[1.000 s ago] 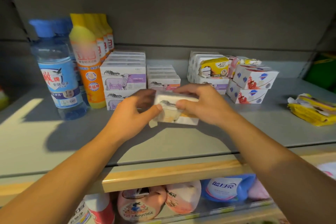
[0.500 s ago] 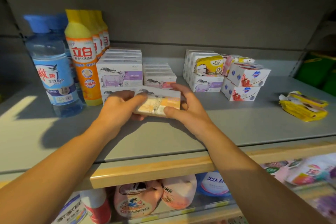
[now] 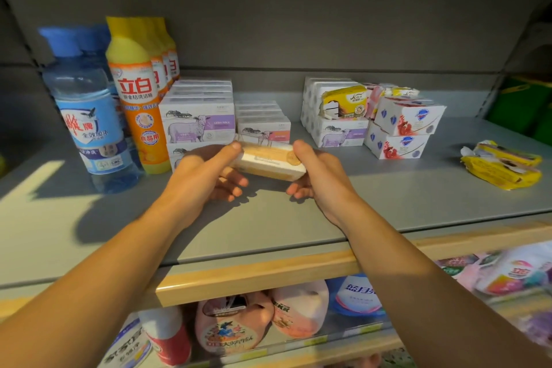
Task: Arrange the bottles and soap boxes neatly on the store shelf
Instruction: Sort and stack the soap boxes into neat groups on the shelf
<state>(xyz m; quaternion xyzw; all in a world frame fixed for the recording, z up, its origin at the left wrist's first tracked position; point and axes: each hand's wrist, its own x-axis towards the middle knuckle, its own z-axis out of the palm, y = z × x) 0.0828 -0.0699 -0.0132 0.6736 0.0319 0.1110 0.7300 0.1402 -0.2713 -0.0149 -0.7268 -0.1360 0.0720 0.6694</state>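
Grey shelf [image 3: 298,218]: bottles [image 3: 89,116], soap boxes [image 3: 198,122], yellow packets [image 3: 501,164].

The shelf [image 3: 388,197] is smooth matt grey, seemingly painted metal, edged with a pale wood-look strip [image 3: 257,278]. The soap box [image 3: 268,160] looks like slightly glossy printed card. The blue bottle [image 3: 86,110] is clear, shiny plastic; the orange bottle [image 3: 139,104] is opaque glossy plastic (label equally shiny). The yellow packets [image 3: 501,164] are crinkled glossy film.

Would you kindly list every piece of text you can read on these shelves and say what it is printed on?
"立白": orange dish-soap bottle.
"食品用": same bottle, lower badge.
"雕牌": blue-capped clear bottle.
"蓝月亮", partly cut off: blue pouch on the lower shelf.
Too small or blurred: sheep soap boxes, held soap box, red-and-white boxes.
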